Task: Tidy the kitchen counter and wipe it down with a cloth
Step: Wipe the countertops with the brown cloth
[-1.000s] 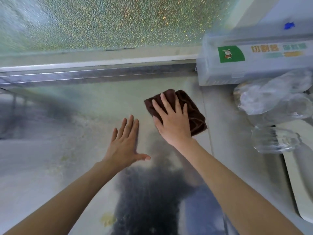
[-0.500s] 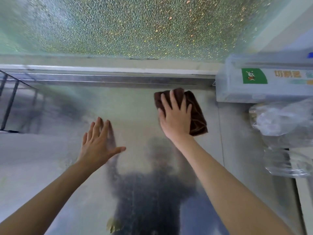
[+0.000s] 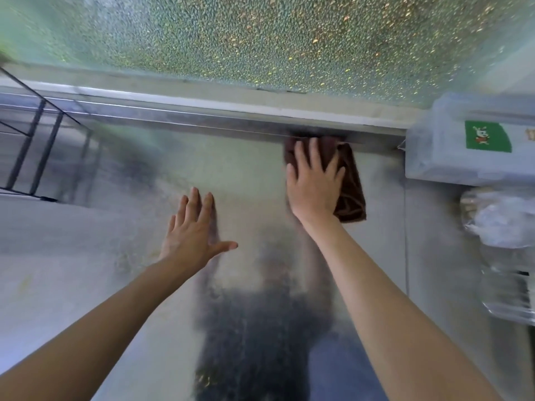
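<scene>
The right hand [image 3: 314,183] presses flat, fingers straight, on the dark brown folded cloth [image 3: 348,186] — its far edge seemingly against the steel counter's [image 3: 144,285] back ledge; unwiped surface lies toward the wrist; the left hand [image 3: 192,235], fingers spread and holding nothing, sits nearer.

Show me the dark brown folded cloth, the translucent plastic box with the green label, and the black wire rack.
dark brown folded cloth [image 3: 351,192], head view, its bare right half.
translucent plastic box with the green label [image 3: 443,157], head view, front wall.
black wire rack [image 3: 43,149], head view, an upright bar.
</scene>
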`<state>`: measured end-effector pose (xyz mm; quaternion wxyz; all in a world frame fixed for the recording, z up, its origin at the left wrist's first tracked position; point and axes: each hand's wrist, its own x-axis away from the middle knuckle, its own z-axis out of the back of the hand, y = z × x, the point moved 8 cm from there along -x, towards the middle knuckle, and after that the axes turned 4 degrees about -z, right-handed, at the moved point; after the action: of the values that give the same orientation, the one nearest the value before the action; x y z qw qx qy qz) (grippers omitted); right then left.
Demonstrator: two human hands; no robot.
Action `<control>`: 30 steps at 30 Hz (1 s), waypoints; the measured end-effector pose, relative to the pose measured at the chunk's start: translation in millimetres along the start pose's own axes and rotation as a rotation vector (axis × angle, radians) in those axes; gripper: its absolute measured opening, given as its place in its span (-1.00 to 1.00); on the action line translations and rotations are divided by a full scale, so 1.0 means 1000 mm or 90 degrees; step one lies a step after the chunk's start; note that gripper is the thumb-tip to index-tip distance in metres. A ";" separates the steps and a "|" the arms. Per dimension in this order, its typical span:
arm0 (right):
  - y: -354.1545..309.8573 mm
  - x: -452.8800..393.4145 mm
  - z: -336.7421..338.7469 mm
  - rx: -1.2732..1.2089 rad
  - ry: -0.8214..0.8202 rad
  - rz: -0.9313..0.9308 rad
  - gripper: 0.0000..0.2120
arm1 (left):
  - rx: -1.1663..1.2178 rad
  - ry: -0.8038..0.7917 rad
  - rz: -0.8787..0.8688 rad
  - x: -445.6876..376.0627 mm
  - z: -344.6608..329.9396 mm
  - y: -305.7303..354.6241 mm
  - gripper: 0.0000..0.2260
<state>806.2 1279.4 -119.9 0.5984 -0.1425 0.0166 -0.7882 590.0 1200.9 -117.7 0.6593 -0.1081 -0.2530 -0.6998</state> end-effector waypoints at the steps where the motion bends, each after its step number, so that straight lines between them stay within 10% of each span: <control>1: -0.023 0.009 -0.006 0.010 -0.008 0.069 -0.52 | -0.004 -0.003 -0.001 0.000 0.000 0.000 -0.01; 7: -0.056 0.034 -0.017 0.075 -0.071 0.296 -0.53 | -0.011 -0.006 -0.006 0.001 0.000 0.000 0.00; 18: 0.044 0.049 0.008 -0.017 -0.003 -0.083 -0.52 | 0.043 0.089 -0.042 0.059 0.005 -0.023 -0.09; 26: -0.081 0.174 -0.045 0.066 -0.071 0.320 -0.52 | 0.059 0.072 0.096 0.135 -0.029 -0.084 0.12; 30: -0.036 0.168 -0.040 0.081 -0.051 0.277 -0.49 | 0.025 0.041 0.169 0.148 -0.044 -0.099 0.14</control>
<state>722.1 1124.6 -117.3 0.7623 -0.1289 -0.0270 -0.6337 485.0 1051.2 -104.7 0.7558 -0.1050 -0.2287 -0.6045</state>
